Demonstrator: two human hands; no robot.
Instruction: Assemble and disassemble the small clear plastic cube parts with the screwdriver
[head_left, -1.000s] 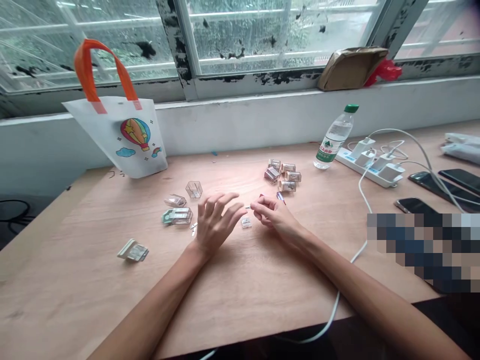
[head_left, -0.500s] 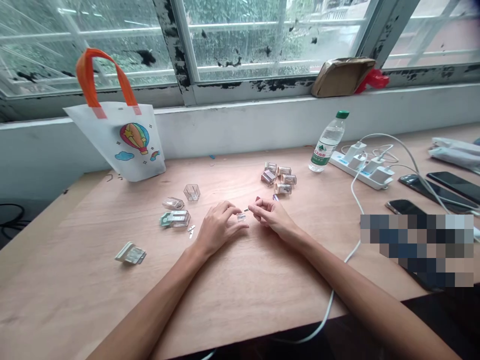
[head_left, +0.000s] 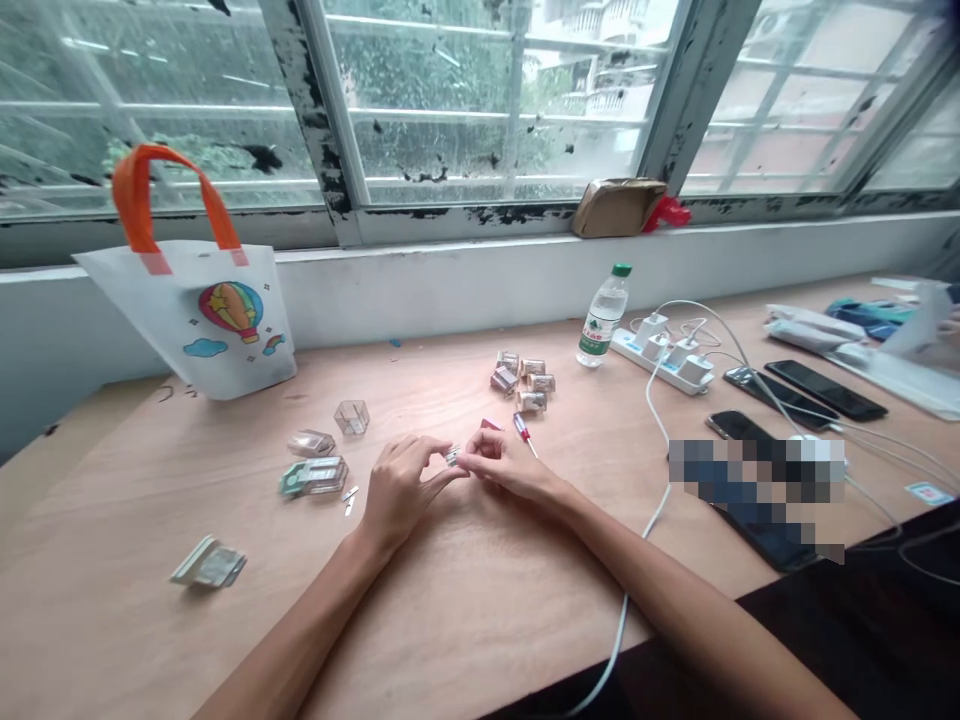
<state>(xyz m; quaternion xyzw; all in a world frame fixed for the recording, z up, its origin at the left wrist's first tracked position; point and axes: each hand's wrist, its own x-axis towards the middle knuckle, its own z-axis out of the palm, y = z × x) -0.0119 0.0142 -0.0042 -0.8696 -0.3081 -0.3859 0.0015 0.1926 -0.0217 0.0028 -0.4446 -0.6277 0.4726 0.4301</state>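
Note:
My left hand point(head_left: 397, 490) pinches a tiny clear plastic pencil sharpener point(head_left: 451, 456) between thumb and forefinger, just above the table. My right hand point(head_left: 510, 465) meets it from the other side with closed fingertips. The small metal blade they held is now mostly hidden against the sharpener. Beyond the right hand lie a small screwdriver point(head_left: 523, 428) and a dark red piece point(head_left: 491, 425). Two loose blades point(head_left: 349, 500) rest left of my left hand. Near them are a clear hexagonal cup point(head_left: 352, 417), a clear case point(head_left: 311, 443) and another case with a green piece point(head_left: 322, 475).
Several clear cases point(head_left: 525, 383) cluster at the back. A folded packet point(head_left: 210, 563) lies front left, a white bag point(head_left: 247, 360) stands behind. On the right are a water bottle point(head_left: 602, 320), a power strip point(head_left: 664, 360), phones point(head_left: 825, 388) and a cable point(head_left: 624, 625) crossing the table.
My right hand has brought the blade up to the sharpener, and the fingertips of both hands now meet. The view has swung right, uncovering the screwdriver more fully.

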